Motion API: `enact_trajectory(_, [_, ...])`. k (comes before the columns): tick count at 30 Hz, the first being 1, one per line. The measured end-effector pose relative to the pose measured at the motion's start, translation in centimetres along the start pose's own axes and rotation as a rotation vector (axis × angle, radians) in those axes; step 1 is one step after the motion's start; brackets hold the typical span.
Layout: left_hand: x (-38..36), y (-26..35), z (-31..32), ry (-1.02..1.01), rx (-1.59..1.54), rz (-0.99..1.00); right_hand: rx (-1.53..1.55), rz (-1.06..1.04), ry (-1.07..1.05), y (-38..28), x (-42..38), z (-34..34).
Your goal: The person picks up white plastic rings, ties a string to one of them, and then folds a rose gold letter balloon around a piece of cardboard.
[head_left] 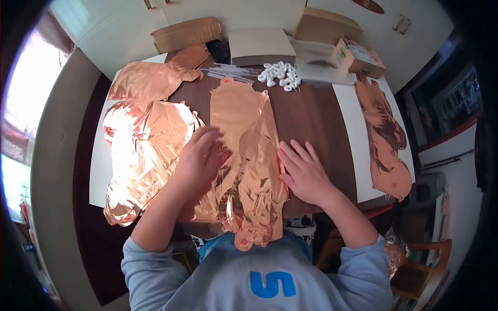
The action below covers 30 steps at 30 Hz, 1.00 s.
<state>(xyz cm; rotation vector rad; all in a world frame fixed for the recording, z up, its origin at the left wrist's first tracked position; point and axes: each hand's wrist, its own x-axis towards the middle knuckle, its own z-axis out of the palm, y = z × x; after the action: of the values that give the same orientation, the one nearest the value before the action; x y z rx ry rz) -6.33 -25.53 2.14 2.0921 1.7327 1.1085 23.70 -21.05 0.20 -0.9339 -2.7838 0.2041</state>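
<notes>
A flat, rose-gold foil balloon (244, 135) lies lengthwise in front of me, folded along its length, with small tabs and a red mark at each end. Its near end hangs over the table edge against my shirt. My right hand (304, 173) lies flat along the balloon's right edge, fingers spread, fingertips touching the foil. My left hand (199, 155) is over the balloon's left side, fingers loosely bent and slightly blurred, with nothing visible in them. Whether it touches the foil is hard to see.
More foil balloons (150, 140) lie spread at left, and a folded stack (384, 140) lies at right. At the back are clear straws (231, 71), white ribbon coils (280, 75), a white box (262, 45), plastic bags (316, 59) and a small carton (360, 58).
</notes>
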Motion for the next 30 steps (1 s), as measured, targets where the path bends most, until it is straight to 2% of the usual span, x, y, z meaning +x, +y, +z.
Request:
enact_trajectory(5, [-5.0,-1.4,-2.3,-0.071,0.200,0.121,0.035,0.003,0.004,0.1,-0.3,0.4])
enact_trajectory(11, [-4.2,0.4,-1.6,-0.174,0.270,0.096,0.055,-0.008,-0.001,0.1,-0.1,0.2])
enact_trajectory(12, [-4.1,0.0,-1.2,-0.157,0.309,0.186,0.063,-0.013,0.008,0.2,-0.2,0.2])
enact_trajectory(15, [-3.6,0.1,-0.2,-0.162,0.305,0.240,0.075,-0.011,0.018,0.3,-0.3,0.2])
enact_trajectory(28, [-1.7,0.4,0.8,-0.193,0.132,0.225,0.074,-0.002,-0.008,0.3,-0.2,0.2])
enact_trajectory(30, [-1.5,0.4,0.3,-0.174,0.102,0.159,0.071,-0.010,0.000,0.3,-0.2,0.1])
